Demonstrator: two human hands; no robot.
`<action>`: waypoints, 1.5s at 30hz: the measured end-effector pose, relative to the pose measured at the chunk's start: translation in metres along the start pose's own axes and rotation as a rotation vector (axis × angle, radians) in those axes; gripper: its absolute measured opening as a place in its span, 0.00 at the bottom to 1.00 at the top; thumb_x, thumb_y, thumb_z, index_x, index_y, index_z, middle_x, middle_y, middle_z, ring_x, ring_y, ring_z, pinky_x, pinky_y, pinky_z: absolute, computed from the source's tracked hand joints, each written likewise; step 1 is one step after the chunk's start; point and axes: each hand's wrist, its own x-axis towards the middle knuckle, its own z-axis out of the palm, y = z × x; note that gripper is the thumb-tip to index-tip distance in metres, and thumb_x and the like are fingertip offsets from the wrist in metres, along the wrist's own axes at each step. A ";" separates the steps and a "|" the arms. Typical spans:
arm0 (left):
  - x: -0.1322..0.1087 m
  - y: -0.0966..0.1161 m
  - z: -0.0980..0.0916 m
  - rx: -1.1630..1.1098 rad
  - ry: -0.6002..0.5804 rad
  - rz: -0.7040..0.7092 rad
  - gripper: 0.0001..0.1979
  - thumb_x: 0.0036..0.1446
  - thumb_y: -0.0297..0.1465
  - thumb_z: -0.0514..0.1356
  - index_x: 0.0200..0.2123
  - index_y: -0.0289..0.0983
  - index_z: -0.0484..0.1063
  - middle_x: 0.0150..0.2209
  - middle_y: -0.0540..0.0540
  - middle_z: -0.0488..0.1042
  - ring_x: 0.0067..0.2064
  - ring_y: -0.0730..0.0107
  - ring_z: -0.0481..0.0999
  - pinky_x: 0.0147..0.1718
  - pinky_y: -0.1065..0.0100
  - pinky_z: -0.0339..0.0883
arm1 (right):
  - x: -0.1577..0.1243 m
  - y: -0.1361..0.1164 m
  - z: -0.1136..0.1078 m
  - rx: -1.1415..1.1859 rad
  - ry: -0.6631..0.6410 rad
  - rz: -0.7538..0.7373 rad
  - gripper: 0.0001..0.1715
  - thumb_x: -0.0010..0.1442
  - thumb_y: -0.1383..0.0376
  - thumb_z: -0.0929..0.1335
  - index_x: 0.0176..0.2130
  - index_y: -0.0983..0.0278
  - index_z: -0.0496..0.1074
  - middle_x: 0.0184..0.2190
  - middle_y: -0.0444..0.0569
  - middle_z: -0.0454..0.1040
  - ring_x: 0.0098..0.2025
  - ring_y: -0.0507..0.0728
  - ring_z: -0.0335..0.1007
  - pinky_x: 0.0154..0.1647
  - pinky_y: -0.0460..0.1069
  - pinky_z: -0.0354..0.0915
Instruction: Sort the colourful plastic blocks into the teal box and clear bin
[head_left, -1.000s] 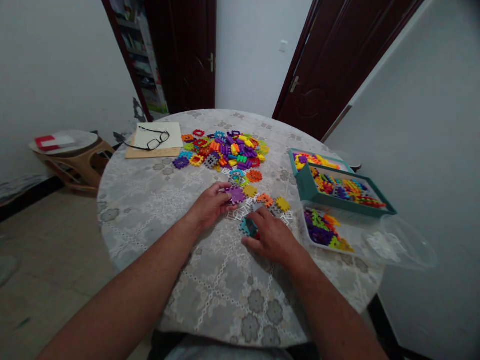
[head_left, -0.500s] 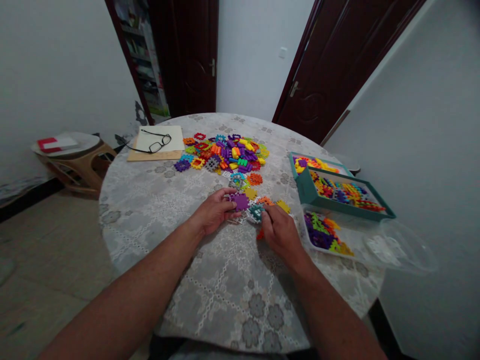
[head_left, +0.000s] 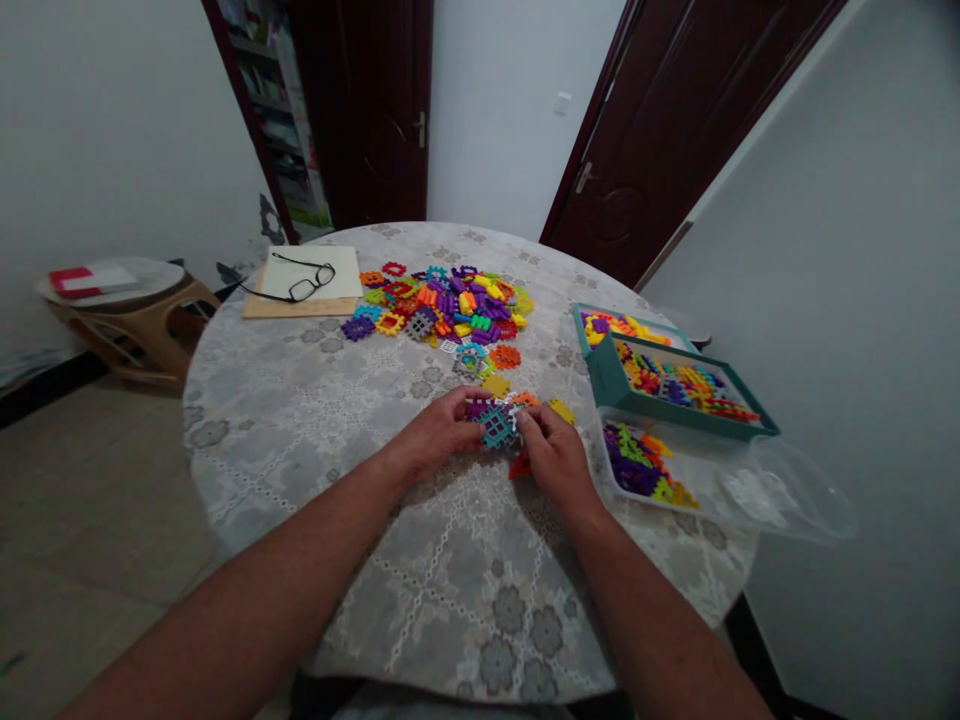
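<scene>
My left hand (head_left: 444,432) is closed on a teal lattice piece (head_left: 496,426), thumb in front. A purple piece (head_left: 478,408) shows just behind the teal one, next to my left fingers. My right hand (head_left: 550,445) is closed on a small white piece (head_left: 516,418) at the teal piece's right edge. Orange (head_left: 525,399) and yellow (head_left: 562,410) pieces lie beyond my right hand, and a red-orange piece (head_left: 519,464) lies partly beneath it. Another yellow piece (head_left: 496,385) lies just beyond the teal piece.
A colourful pile of pieces (head_left: 457,305) sits farther back on the round table (head_left: 442,600). Glasses (head_left: 304,288) rest on paper and a board at the left. Green boxes (head_left: 611,378) and a clear plastic tray (head_left: 705,505) of pieces stand at the right.
The teal piece has moved left, in front of the purple piece, and my left thumb is now on it. My hands are closer together. The whole view has shifted slightly.
</scene>
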 end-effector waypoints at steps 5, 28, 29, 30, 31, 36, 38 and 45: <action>0.003 0.007 -0.005 -0.147 0.141 0.036 0.23 0.54 0.20 0.67 0.54 0.38 0.73 0.49 0.39 0.80 0.43 0.62 0.83 0.37 0.63 0.82 | 0.002 0.007 -0.011 -0.452 0.040 -0.094 0.15 0.71 0.57 0.67 0.48 0.63 0.77 0.47 0.55 0.78 0.51 0.62 0.74 0.53 0.54 0.67; -0.002 0.007 -0.006 -0.196 0.072 -0.020 0.20 0.59 0.29 0.72 0.54 0.37 0.74 0.47 0.38 0.79 0.40 0.65 0.82 0.36 0.65 0.82 | -0.006 -0.002 -0.002 -0.455 -0.056 -0.395 0.22 0.69 0.61 0.68 0.61 0.63 0.70 0.55 0.61 0.76 0.55 0.64 0.74 0.57 0.58 0.71; -0.002 0.007 -0.005 -0.183 0.058 -0.025 0.21 0.59 0.30 0.73 0.54 0.37 0.74 0.47 0.38 0.79 0.41 0.65 0.82 0.36 0.65 0.81 | -0.006 -0.003 0.000 -0.453 -0.075 -0.409 0.23 0.69 0.61 0.68 0.61 0.63 0.70 0.56 0.61 0.76 0.57 0.65 0.74 0.59 0.58 0.71; -0.002 0.006 -0.005 -0.162 0.048 -0.025 0.23 0.57 0.31 0.74 0.54 0.37 0.74 0.48 0.37 0.79 0.41 0.64 0.82 0.37 0.64 0.81 | -0.007 -0.003 0.001 -0.444 -0.086 -0.419 0.23 0.69 0.62 0.68 0.61 0.63 0.70 0.56 0.61 0.76 0.58 0.65 0.73 0.60 0.59 0.70; -0.002 0.006 -0.005 -0.136 0.043 -0.018 0.24 0.56 0.31 0.75 0.54 0.37 0.75 0.49 0.37 0.79 0.43 0.63 0.82 0.38 0.63 0.81 | -0.007 -0.004 0.002 -0.427 -0.091 -0.422 0.23 0.69 0.62 0.68 0.61 0.64 0.71 0.56 0.61 0.77 0.57 0.65 0.74 0.61 0.59 0.69; -0.001 0.004 -0.005 0.053 0.039 0.057 0.28 0.54 0.29 0.73 0.58 0.40 0.75 0.52 0.37 0.79 0.46 0.60 0.82 0.41 0.61 0.81 | -0.007 -0.003 0.006 -0.150 -0.075 -0.201 0.28 0.68 0.59 0.69 0.64 0.64 0.69 0.53 0.57 0.79 0.40 0.57 0.77 0.47 0.54 0.74; -0.001 0.002 -0.005 0.151 0.017 0.107 0.29 0.56 0.31 0.72 0.60 0.41 0.74 0.54 0.38 0.79 0.49 0.57 0.82 0.42 0.60 0.81 | -0.006 -0.002 0.010 -0.015 -0.066 -0.069 0.29 0.69 0.57 0.68 0.65 0.62 0.69 0.51 0.54 0.80 0.37 0.56 0.76 0.41 0.52 0.74; -0.004 -0.010 0.004 0.393 0.065 0.291 0.30 0.55 0.28 0.70 0.62 0.44 0.76 0.67 0.40 0.74 0.71 0.51 0.68 0.72 0.54 0.59 | -0.009 -0.011 0.020 0.022 -0.107 -0.014 0.24 0.73 0.59 0.64 0.65 0.60 0.71 0.53 0.52 0.81 0.46 0.58 0.80 0.50 0.53 0.74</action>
